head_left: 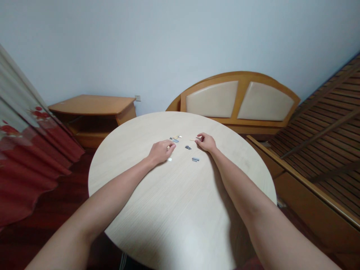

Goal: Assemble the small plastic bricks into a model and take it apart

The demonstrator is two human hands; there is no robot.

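On a round pale wood-grain table (180, 210), the right hand (206, 142) pinches a thin pale stick (192, 140), the left hand (161, 152) rests nearby, and small grey pieces (195, 159) lie between them.

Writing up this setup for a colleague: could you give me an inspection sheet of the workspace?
surface: round pale wood-grain table, both hands resting on it.
job's things: small grey-blue pieces between the hands.
clutter: tiny pale scraps, too small to identify.
grippers: left hand closed over something tan; right hand holds a thin wooden stick.
cables: nothing seen.
surroundings: wooden cabinet, bed headboard, red curtain.
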